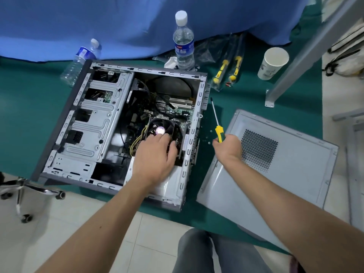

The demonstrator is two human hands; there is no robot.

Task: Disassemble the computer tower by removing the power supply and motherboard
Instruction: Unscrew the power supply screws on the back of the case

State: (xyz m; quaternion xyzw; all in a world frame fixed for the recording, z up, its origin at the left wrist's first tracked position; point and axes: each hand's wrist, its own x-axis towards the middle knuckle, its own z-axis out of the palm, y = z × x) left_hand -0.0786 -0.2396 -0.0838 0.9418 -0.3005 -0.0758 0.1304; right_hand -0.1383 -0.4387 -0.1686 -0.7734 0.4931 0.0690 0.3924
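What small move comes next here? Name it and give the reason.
Probably bring the screwdriver in the right hand into the open case: the motherboard is still mounted, and the left hand rests on the CPU fan.

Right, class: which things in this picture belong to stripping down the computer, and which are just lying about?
In the job:
open grey metal computer tower
yellow-handled screwdriver gripped in right hand
left hand on black cooler fan
removed grey side panel

Lying about:
two clear plastic water bottles
white paper cup
bagged yellow-handled tools
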